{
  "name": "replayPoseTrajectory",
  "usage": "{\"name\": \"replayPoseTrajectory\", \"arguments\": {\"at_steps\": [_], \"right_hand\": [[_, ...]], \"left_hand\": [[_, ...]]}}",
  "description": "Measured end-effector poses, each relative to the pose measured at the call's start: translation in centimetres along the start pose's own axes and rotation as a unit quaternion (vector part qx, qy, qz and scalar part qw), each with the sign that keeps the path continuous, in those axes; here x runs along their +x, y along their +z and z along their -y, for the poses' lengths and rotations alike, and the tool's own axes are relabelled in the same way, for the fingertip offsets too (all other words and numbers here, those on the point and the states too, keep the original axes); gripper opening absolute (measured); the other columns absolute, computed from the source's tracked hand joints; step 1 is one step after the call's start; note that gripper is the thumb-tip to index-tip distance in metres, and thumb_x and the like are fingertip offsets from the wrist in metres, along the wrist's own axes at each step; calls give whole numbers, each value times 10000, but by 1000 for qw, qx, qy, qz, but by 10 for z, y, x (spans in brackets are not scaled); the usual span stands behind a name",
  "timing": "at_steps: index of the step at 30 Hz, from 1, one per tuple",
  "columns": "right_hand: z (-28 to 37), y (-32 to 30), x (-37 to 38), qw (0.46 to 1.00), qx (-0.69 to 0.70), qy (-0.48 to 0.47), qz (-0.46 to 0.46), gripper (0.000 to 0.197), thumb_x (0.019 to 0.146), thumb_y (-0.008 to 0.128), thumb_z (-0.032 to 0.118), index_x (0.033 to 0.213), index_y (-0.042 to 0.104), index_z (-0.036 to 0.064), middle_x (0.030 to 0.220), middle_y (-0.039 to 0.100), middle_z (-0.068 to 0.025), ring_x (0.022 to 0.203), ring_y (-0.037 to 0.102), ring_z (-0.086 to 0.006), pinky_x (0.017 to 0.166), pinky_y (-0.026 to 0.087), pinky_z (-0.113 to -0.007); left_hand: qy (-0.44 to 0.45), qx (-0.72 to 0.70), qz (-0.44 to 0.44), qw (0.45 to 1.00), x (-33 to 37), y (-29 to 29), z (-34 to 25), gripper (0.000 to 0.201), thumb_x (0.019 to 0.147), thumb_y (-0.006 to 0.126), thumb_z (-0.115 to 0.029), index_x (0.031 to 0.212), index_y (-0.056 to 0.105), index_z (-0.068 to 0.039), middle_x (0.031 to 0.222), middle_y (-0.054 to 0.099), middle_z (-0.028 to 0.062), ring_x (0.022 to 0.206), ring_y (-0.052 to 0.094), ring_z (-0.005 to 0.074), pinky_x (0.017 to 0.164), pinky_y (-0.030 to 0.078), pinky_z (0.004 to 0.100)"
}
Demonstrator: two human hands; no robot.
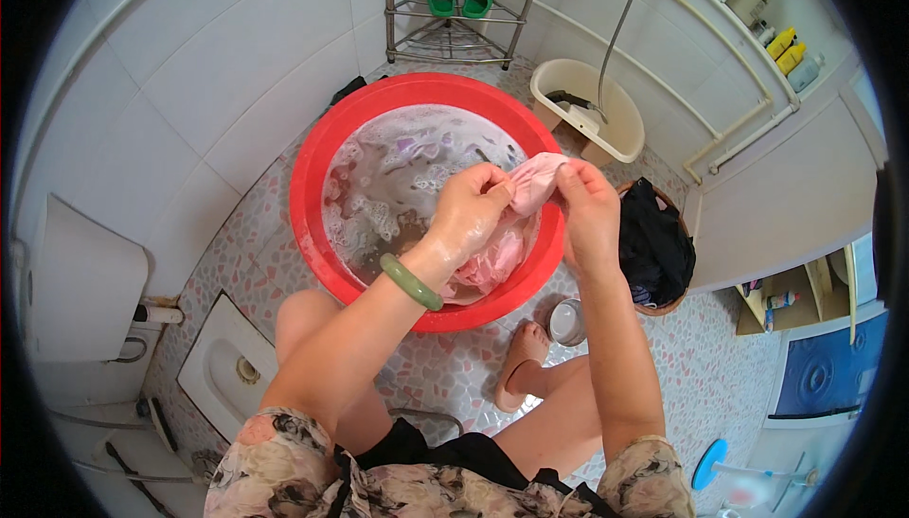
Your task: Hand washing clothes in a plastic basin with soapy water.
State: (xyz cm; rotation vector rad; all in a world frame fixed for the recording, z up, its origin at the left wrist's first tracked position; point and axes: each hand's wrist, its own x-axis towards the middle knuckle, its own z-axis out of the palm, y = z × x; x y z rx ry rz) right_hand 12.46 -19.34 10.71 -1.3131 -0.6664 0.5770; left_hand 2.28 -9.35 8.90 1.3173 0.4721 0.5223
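Observation:
Both hands are closed on a wet pink cloth garment (535, 182), stretched between them above the right part of a red basin's rim (317, 153). My left hand (471, 204), below a green bangle on the wrist, pinches the cloth's left edge. My right hand (589, 204) pinches its right edge. More pink cloth (492, 258) hangs down or lies below in the basin; whether it is the same piece I cannot tell. Cloudy, sudsy water (407, 177) fills the basin, with foam and purplish cloth showing at the surface.
Right of the basin stands a basket of dark clothes (653, 243). A small metal bowl (567, 322) sits by my foot. Behind is a cream tub (592, 106) with a shower head, beside a corner rack (459, 7) holding green slippers. A squat toilet (222, 357) lies at left.

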Motion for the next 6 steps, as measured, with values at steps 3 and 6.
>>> {"name": "replayPoseTrajectory", "arguments": {"at_steps": [3, 6], "right_hand": [[6, 2, 8, 968, 227, 38, -99, 135, 846, 441, 97, 885, 524, -1, 826, 574, -70, 703, 541, -131, 659, 443, -263], [22, -12, 16, 973, 212, -22, -91, 144, 848, 441, 111, 907, 510, -2, 859, 573, -93, 798, 549, -165, 776, 431, -317]], "left_hand": [[315, 459, -65, 828, -3, -2, 4, 128, 784, 495, -115, 727, 552, -16, 712, 582, 54, 625, 530, 204, 566, 415, 313], [149, 208, -5, 967, -11, 4, 18, 207, 749, 581, -242, 728, 547, -39, 767, 601, 98, 708, 566, 264, 623, 427, 400]]}}
